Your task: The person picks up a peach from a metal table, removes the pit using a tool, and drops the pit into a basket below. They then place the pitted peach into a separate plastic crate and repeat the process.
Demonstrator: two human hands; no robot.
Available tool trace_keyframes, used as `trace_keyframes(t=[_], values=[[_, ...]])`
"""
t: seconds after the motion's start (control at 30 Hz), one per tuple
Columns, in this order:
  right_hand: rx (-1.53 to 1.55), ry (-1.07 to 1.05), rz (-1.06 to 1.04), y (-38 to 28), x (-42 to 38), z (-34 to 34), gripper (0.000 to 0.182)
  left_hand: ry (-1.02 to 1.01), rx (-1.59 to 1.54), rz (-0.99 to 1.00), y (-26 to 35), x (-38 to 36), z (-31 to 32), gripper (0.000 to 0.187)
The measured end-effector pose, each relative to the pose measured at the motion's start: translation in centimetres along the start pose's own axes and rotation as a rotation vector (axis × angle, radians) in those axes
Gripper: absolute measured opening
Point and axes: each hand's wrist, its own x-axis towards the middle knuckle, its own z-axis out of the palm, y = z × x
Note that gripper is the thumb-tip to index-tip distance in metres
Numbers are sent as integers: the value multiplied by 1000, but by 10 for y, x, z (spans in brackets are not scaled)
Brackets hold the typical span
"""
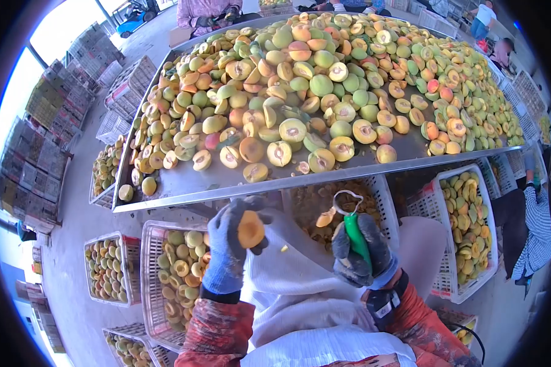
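Note:
In my gloved left hand (236, 241) is a halved peach (251, 229), its orange flesh turned toward me. The fingers are closed around its edge. My gloved right hand (366, 251) grips a pitting tool by its green handle (357, 238), with the metal loop (348, 202) pointing up and away from me. Just left of the loop is a peach pit (326, 218) with flesh on it, over the crate below. A small yellow scrap (284, 249) shows against the pale apron (288, 275) between my hands.
Cut peaches (275, 116) are heaped on a metal-rimmed table (324, 177) ahead. Beneath its edge, a crate (386, 208) holds scraps. Crates of fruit stand left (150, 287) and right (450, 281). A person (208, 12) sits across the table; stacked crates (27, 159) line the left.

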Motion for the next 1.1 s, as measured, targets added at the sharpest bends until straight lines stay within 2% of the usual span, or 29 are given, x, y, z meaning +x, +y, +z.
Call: trace_keyframes(t=[0.03,0.07,0.1,0.13,0.17,0.2,0.27,0.33,0.4,0.47,0.53,0.57,0.67,0.7,0.77,0.8,0.87,0.93,0.97,1.0,1.07,1.1], values=[[-272,210,2,-13,-6,-7,50,93,49,45,-6,-6,-33,45],[-543,423,3,-24,-14,-15,45,228,138,-41,0,-20,-62,33],[-886,553,-105,-22,-13,-49,40,293,324,70,-29,-22,-122,33],[-1226,683,-217,-15,-11,-89,36,277,634,14,-52,-26,-183,34],[-1678,839,-212,-13,-17,-105,27,272,1307,-185,-38,-41,-192,33],[-1672,833,-212,-14,-16,-101,27,282,1820,-66,-18,-48,-172,32],[-1159,735,-137,-17,-15,-85,21,435,1418,136,-19,-17,-180,36],[-1271,743,-69,-16,-9,-79,25,348,1290,211,1,31,-132,43],[-1576,687,-338,-4,-7,-94,27,246,1446,89,11,82,-68,43],[-1603,724,-263,-7,-10,-85,28,86,1666,-60,4,131,-20,42],[-1513,706,-191,-2,-19,-91,28,43,1616,45,-37,164,-12,46],[-1527,737,-242,-1,-22,-91,28,27,1556,-36,-39,168,0,52],[-1484,775,-157,-1,-28,-87,27,66,1447,133,-62,168,9,48],[-1486,775,-158,-1,-28,-85,27,66,1445,134,-71,172,-2,48],[-1434,678,-170,0,-25,-78,26,31,899,487,-81,180,-29,48],[-1441,674,-169,1,-23,-74,26,69,342,418,-64,160,-12,43],[-1586,613,-262,5,-18,-62,26,102,-162,157,-25,122,-18,39],[-1637,576,-284,11,-11,-50,27,32,-617,31,-23,99,-26,42],[-1681,549,-298,15,-8,-43,27,-21,-754,-31,-17,82,-13,47],[-1690,545,-299,16,-4,-33,27,-87,-744,-53,-22,73,-14,47],[-1792,447,-411,14,5,-6,29,-133,-482,111,-34,55,-1,46],[-1834,430,-349,11,9,9,34,-279,-648,-78,-17,38,8,44]])
